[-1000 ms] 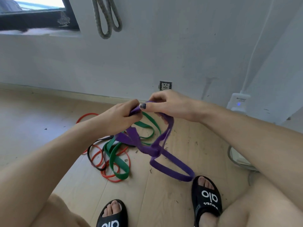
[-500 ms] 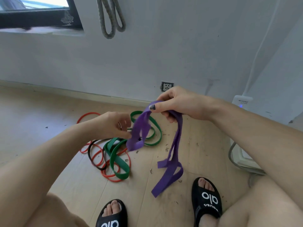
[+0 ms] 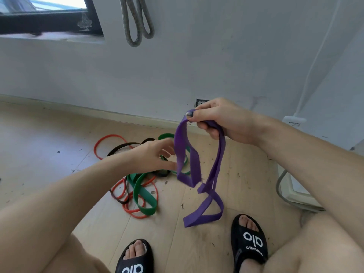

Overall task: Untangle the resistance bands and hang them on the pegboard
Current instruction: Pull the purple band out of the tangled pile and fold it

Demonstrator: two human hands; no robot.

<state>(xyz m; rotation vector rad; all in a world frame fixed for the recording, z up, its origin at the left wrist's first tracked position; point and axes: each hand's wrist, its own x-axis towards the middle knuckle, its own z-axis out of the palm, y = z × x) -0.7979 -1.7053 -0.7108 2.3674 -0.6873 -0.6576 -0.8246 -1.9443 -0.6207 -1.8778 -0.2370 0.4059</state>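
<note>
Below right hand [image 3: 222,120]: dangling purple band [image 3: 197,170]

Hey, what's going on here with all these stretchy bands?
A person is sorting resistance bands. The right hand pinches the purple band at its top and holds it up, so it hangs in twisted loops above the floor. The left hand, fingers spread, reaches toward the hanging loop with no grip on anything. The green band, red bands and black band lie tangled on the floor. A grey band hangs on the wall.
</note>
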